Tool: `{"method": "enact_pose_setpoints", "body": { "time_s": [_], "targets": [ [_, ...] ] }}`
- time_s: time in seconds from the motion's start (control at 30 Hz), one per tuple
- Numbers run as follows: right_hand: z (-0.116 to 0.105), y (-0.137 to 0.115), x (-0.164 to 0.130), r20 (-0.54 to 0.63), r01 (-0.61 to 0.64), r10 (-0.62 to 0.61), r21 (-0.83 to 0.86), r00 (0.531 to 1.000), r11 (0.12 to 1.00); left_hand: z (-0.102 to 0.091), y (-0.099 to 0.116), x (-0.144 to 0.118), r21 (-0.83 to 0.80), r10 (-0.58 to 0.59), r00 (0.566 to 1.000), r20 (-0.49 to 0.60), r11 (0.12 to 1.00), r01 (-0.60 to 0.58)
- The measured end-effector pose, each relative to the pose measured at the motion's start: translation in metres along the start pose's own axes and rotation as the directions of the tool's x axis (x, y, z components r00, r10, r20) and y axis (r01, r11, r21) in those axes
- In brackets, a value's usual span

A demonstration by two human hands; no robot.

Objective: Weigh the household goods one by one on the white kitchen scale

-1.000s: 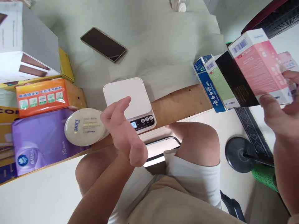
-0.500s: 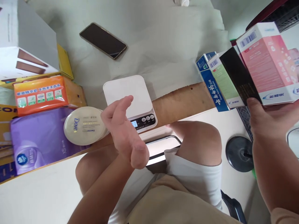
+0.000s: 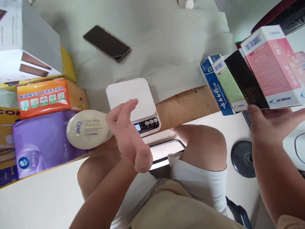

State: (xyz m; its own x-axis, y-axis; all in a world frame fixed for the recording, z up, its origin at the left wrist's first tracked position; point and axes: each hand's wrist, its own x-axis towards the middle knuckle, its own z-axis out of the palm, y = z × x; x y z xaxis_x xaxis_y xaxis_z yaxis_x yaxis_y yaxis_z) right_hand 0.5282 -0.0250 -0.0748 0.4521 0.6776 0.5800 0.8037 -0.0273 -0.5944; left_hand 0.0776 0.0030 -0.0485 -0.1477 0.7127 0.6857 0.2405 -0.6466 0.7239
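My left hand [image 3: 130, 140] hovers palm-up in front of a white digital kitchen scale [image 3: 132, 97], its fingers extended and nothing in it. The scale's platform is bare and its small display is lit, partly hidden by the hand. At the right, my right hand [image 3: 269, 125] lies along the lower edge of a row of upright cartons, fingers apart. Its thumb is by the foot of a black box [image 3: 246, 79]; a pink-and-white box [image 3: 273, 68] stands over the fingers. Left of these are a green-and-white box [image 3: 230, 82] and a blue toothpaste box [image 3: 215, 87].
A round Dove tub [image 3: 87, 129], a purple pack [image 3: 43, 140] and an orange soap pack [image 3: 44, 98] crowd the left. Behind them stands a large grey-white box [image 3: 41, 41]. A smartphone [image 3: 106, 43] lies on the pale cloth. Below right is a black round base [image 3: 243, 159].
My right hand has slid slightly left and its fingers have spread along the boxes' lower edge. The left hand stays almost still. The view has shifted a little.
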Motion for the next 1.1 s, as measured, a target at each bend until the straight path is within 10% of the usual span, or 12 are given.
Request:
{"method": "enact_pose_setpoints", "body": {
  "time_s": [0.13,0.27,0.47,0.63,0.9,1.1],
  "targets": [
    [0.012,0.002,-0.017,0.085,-0.214,0.201,0.205,0.976,0.955,0.003,-0.002,-0.002,-0.036,0.009,1.0,-0.001,0.999,-0.009],
    [0.025,0.006,0.001,-0.053,-0.52,0.527,0.113,0.848,0.847,0.006,0.0,-0.004,-0.052,-0.001,1.0,-0.03,0.999,0.0],
    [0.033,0.004,-0.004,-0.151,-0.39,0.411,0.15,0.899,0.908,0.004,0.0,-0.004,-0.033,0.001,1.0,0.0,0.999,-0.001],
    [0.031,0.014,0.001,-0.142,-0.537,0.55,0.126,0.823,0.834,0.003,-0.001,-0.004,-0.051,0.004,1.0,-0.004,0.999,-0.004],
    [-0.007,0.011,0.009,-0.095,-0.344,0.373,0.229,0.923,0.911,0.002,0.0,-0.006,-0.031,-0.013,1.0,0.015,0.999,0.013],
    [0.004,-0.021,-0.006,-0.143,0.143,-0.097,0.361,0.985,0.922,0.005,0.002,-0.005,-0.006,-0.019,0.999,0.027,1.0,0.02]
  ]
}}
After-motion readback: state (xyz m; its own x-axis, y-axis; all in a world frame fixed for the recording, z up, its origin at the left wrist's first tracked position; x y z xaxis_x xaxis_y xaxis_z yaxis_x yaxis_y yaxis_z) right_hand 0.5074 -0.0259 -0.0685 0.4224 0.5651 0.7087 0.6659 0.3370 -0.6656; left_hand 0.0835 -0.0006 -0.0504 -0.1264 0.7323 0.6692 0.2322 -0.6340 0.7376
